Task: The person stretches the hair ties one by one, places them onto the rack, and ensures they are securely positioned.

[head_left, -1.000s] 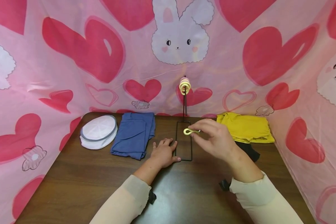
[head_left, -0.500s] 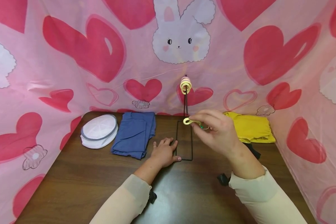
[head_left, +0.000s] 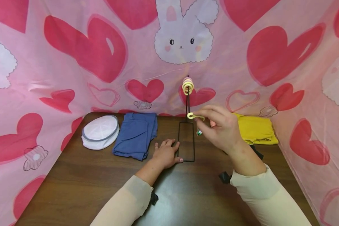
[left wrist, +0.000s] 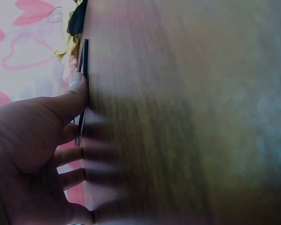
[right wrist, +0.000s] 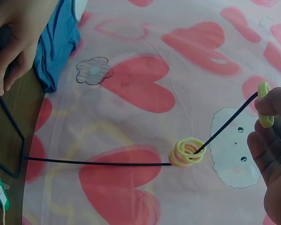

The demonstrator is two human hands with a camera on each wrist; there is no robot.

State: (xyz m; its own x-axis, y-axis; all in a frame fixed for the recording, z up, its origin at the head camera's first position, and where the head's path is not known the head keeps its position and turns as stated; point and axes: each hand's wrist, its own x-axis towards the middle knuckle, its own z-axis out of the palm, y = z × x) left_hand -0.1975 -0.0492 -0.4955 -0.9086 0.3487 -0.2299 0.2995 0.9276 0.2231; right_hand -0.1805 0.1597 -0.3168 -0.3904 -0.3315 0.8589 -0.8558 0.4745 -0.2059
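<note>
My right hand (head_left: 221,128) pinches a yellow hair tie (head_left: 190,115), squeezed into a narrow loop, above the table. In the right wrist view, that hair tie (right wrist: 266,105) meets the free end of a black wire rod (right wrist: 229,121); whether the rod passes through it I cannot tell. Several pink and yellow hair ties (right wrist: 175,157) hang together lower on the rod, at its bend. My left hand (head_left: 165,155) lies spread on the table, its thumb on the stand's rectangular wire base (head_left: 194,141). Part of the base's left side is covered by that hand.
A white cap-like item (head_left: 100,128) with a blue-grey rim and folded blue cloth (head_left: 135,135) lie left. Yellow cloth (head_left: 257,128) and something black (head_left: 257,152) lie right. A small green-and-white item (right wrist: 1,194) lies beside the base. Patterned pink cloth (head_left: 141,62) hangs behind.
My right hand has moved up and away toward the back with the yellow hair tie, uncovering the small green-and-white item. My left hand has stayed on the base.
</note>
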